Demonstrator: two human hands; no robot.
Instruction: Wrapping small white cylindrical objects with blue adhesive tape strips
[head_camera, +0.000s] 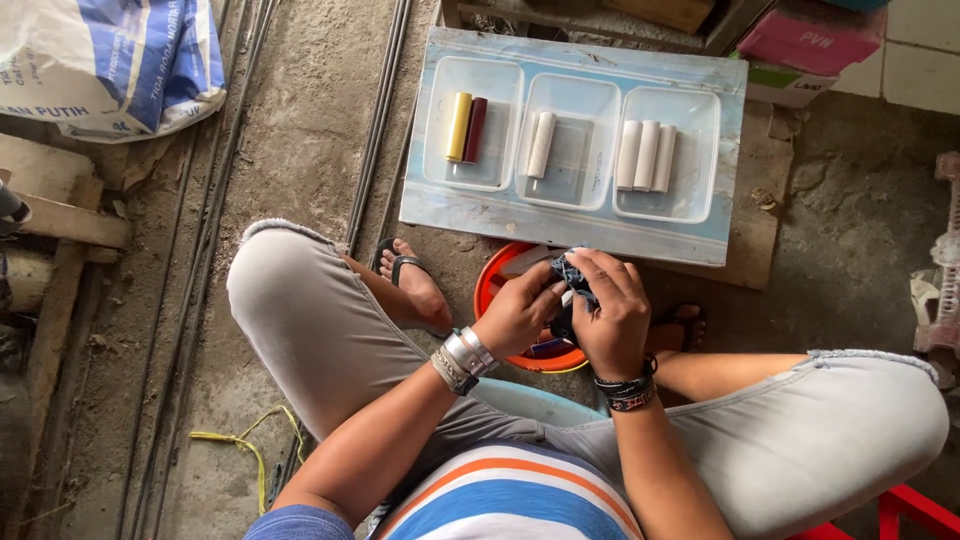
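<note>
Gripping a dark blue cloth (572, 272) between both hands, the person works just above an orange bowl (492, 280) on the floor; the right hand (612, 318) curls closed over it, the left hand (517, 312) pinches its near edge. Ahead lies a pale tray (580, 225) with three tubs holding yellow, maroon and white cylinders (645, 156), well apart from the hands

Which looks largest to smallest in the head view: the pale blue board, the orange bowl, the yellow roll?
1. Pale blue board
2. Orange bowl, partly hidden by the hands
3. Yellow roll
</note>
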